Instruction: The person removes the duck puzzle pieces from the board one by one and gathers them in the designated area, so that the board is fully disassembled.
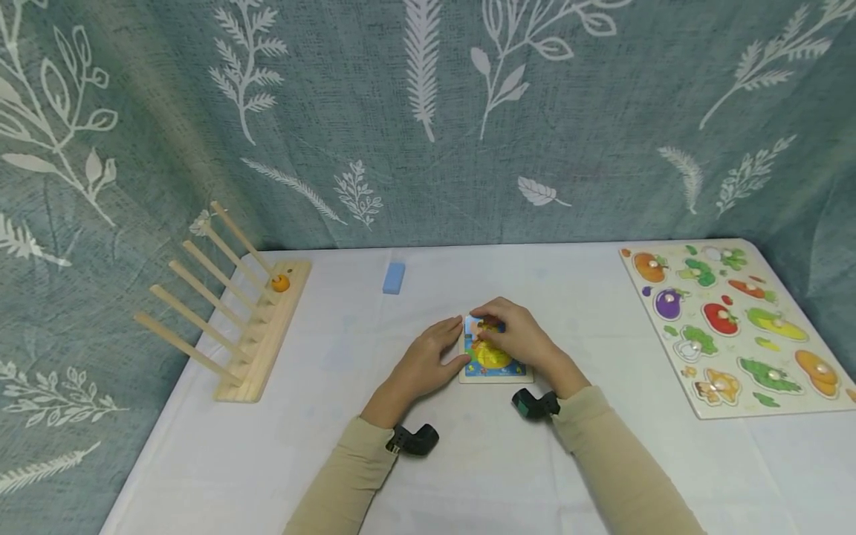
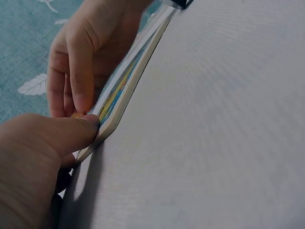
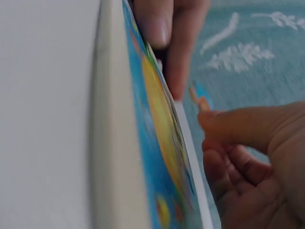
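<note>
A small jigsaw puzzle board (image 1: 491, 369) with a pale wooden rim and a blue and yellow picture lies flat in front of me. My left hand (image 1: 428, 362) grips its left edge, the thumb on the board and the fingers along the side. Over the board's upper part is my right hand (image 1: 520, 333), thumb and fingers pinching a small puzzle piece (image 3: 202, 97) with orange and blue on it. In the right wrist view this piece stands raised above the board. My right fingers hide part of the picture in the head view.
A wooden rack with several slanted pegs (image 1: 264, 364) stands at the left, an orange bead (image 1: 280, 283) on its base. Behind the board lies a blue block (image 1: 394, 278). A vegetable knob puzzle (image 1: 725, 357) lies at the right. A leaf-patterned curtain (image 1: 455, 178) closes the back.
</note>
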A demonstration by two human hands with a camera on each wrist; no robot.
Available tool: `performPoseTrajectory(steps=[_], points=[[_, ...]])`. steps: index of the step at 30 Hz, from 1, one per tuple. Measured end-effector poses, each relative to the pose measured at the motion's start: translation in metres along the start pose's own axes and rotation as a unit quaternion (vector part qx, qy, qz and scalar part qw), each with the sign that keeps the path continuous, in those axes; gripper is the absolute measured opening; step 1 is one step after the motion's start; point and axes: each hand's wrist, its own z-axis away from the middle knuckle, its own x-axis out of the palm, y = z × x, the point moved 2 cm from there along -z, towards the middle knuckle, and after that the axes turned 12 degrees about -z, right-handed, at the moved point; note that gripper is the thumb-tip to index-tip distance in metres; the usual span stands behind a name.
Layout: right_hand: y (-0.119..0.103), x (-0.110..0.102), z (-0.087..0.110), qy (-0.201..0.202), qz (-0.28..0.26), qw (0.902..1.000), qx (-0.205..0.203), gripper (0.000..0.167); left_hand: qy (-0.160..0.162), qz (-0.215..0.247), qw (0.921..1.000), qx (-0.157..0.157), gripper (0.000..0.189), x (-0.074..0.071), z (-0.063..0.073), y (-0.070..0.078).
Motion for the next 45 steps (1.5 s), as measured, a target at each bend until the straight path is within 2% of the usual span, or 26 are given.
performPoseTrajectory(steps=[6, 13, 22, 34, 39, 45], points=[[0.002, -0.023, 0.003, 0.035, 0.001, 0.9991, 0.025, 0.033, -0.009, -0.002, 0.9999, -0.006, 0.061, 0.0, 0.0, 0.0], [0.019, -0.054, 0.007, 0.065, 0.026, 0.995, 0.071, 0.033, -0.005, 0.003, 1.0, -0.006, 0.06, 0.0, 0.001, 0.001], [0.039, -0.086, -0.001, 0.068, 0.082, 0.9896, 0.097, 0.031, -0.008, -0.006, 0.9999, -0.013, 0.06, -0.001, 0.001, 0.002], [0.047, -0.094, -0.008, 0.043, 0.109, 0.9876, 0.104, 0.032, -0.009, -0.001, 0.9998, -0.016, 0.06, -0.002, 0.002, 0.004], [0.045, -0.093, -0.006, 0.053, 0.094, 0.9879, 0.112, 0.036, -0.011, 0.0, 0.9998, -0.017, 0.06, -0.001, 0.002, 0.003], [0.03, -0.083, -0.002, 0.06, 0.067, 0.991, 0.1, 0.037, -0.013, 0.002, 0.9998, -0.017, 0.06, -0.001, 0.002, 0.003]])
